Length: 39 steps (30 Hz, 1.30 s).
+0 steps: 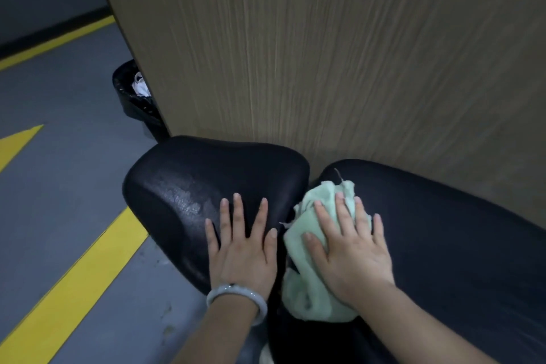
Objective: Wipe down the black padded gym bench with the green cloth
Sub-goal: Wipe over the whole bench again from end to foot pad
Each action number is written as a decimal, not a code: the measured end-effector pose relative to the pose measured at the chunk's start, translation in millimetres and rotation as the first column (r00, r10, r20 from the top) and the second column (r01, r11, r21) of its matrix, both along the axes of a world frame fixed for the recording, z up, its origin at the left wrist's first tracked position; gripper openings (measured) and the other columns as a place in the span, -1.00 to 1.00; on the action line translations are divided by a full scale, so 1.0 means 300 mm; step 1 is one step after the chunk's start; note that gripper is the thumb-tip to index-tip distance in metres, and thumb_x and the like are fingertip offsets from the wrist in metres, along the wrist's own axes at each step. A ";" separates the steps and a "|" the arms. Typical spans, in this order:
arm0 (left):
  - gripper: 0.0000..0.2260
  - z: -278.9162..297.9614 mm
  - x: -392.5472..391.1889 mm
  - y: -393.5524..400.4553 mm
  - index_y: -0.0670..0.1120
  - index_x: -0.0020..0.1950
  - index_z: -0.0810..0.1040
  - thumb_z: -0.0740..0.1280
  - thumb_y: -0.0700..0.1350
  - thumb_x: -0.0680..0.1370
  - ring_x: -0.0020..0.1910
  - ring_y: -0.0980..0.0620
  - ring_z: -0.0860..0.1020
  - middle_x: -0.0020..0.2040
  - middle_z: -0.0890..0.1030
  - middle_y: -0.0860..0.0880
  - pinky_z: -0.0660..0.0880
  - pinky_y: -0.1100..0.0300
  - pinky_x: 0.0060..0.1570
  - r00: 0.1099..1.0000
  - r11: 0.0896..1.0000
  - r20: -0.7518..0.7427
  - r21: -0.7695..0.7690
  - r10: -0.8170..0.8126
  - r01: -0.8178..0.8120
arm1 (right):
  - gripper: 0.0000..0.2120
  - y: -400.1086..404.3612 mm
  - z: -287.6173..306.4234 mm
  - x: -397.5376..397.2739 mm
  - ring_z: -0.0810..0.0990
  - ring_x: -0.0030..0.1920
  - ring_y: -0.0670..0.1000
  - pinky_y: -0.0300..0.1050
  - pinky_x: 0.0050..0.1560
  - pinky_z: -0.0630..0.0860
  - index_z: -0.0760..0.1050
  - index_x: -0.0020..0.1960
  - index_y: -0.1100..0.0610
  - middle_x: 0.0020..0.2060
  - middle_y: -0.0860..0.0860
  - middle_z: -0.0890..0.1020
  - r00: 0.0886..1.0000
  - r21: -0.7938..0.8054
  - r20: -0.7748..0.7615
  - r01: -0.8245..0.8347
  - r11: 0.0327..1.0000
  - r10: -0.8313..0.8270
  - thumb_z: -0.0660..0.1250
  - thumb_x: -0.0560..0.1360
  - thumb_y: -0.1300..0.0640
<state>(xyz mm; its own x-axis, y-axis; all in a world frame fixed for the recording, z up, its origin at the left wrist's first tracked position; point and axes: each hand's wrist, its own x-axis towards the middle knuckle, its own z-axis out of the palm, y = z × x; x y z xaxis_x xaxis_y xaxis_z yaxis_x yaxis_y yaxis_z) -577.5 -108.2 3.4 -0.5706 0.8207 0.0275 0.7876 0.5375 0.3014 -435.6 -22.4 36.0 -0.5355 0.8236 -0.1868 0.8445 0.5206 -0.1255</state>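
Observation:
The black padded bench has two cushions: a smaller seat pad (pixel 189 186) on the left with a damp sheen, and a long pad (pixel 443 230) running off to the right. My left hand (pixel 242 245) lies flat on the seat pad, fingers spread, holding nothing. My right hand (pixel 351 248) presses flat on the crumpled pale green cloth (pixel 307 278), which sits on the left end of the long pad, over the gap between the cushions. A pale bangle circles my left wrist.
A wood-grain panel wall (pixel 325 53) rises directly behind the bench. A black bin (pixel 133 97) lined with a bag stands at the wall's left edge. The grey floor (pixel 59 186) on the left carries yellow painted stripes.

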 end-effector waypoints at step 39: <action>-0.37 -0.101 0.346 0.105 -0.09 0.39 0.36 0.16 0.12 0.35 0.36 -0.08 0.36 0.36 0.50 -0.12 0.11 -0.01 0.36 0.968 0.953 -0.236 0.263 -0.084 0.147 | -0.40 0.573 0.008 0.073 -0.32 0.54 -0.01 0.04 0.50 -0.32 -0.01 0.55 -0.25 0.58 -0.07 -0.09 0.577 -0.026 0.035 -0.816 0.578 0.816 -0.07 0.53 -0.34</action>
